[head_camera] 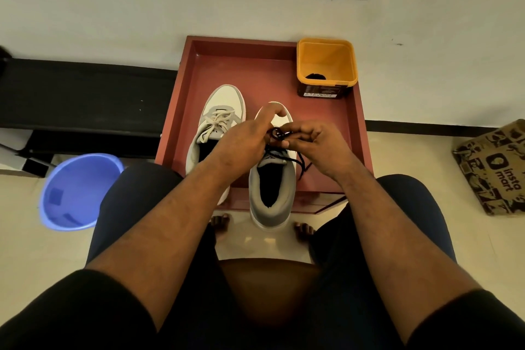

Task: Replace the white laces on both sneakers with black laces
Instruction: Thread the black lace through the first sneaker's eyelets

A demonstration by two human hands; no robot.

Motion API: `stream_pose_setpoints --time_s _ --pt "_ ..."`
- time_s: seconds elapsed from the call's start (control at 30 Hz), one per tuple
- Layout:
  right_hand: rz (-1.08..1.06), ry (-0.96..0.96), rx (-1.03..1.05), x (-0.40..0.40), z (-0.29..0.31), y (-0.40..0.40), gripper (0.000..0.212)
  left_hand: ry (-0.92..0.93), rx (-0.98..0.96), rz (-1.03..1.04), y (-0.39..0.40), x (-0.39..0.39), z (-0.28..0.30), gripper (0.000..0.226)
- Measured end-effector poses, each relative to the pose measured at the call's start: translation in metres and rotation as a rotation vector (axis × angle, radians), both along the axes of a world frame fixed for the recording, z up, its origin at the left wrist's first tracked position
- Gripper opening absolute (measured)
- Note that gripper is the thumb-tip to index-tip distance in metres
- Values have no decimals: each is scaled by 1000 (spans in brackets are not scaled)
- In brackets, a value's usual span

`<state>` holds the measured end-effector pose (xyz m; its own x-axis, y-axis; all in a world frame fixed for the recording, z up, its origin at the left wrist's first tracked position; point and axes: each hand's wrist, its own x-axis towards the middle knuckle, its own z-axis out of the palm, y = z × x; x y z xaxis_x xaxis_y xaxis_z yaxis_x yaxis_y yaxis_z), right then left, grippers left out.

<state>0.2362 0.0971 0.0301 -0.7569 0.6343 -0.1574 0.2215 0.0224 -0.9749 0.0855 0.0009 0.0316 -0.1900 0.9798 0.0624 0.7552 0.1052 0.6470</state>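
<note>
Two grey-and-white sneakers stand on a reddish-brown tray (335,128). The left sneaker (218,111) carries a tied white lace (216,122). The right sneaker (271,187) is threaded with a black lace (279,135), its heel jutting past the tray's near edge. My left hand (244,142) and my right hand (318,145) meet above the right sneaker's tongue, both pinching loops of the black lace. A loose lace end (303,169) trails off to the right. My hands hide the sneaker's eyelets.
A yellow tub (326,65) with something black inside sits at the tray's far right corner. A blue bucket (76,190) stands on the floor at the left, a printed paper bag (494,165) at the right. My knees flank the tray; a wall lies behind it.
</note>
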Motion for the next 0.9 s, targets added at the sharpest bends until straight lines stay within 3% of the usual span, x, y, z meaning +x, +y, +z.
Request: stream_pose_setpoints --time_s 0.13,0.27,0.37,0.43,0.53,0.6,0.9 --pt "-39 -48 19 0 -3 1 17 -114 -73 -3 -3 3 1 42" --pt "-106 -84 97 -3 -6 -1 11 -535 5 104 -3 6 -9 22" --pt "-144 -51 152 -8 -6 -7 12 -726 17 297 0 17 -8 11" --pt "-152 -31 342 -9 -7 -11 15 -907 24 441 3 22 -6 16" --pt "-76 -101 885 -10 -13 -14 21 -1073 1 593 6 22 -5 23" --pt "-6 -183 1034 -13 -16 -13 25 -1070 -30 615 7 20 -6 22" --pt "193 -325 980 -16 -18 2 21 -658 -106 215 8 10 1 16"
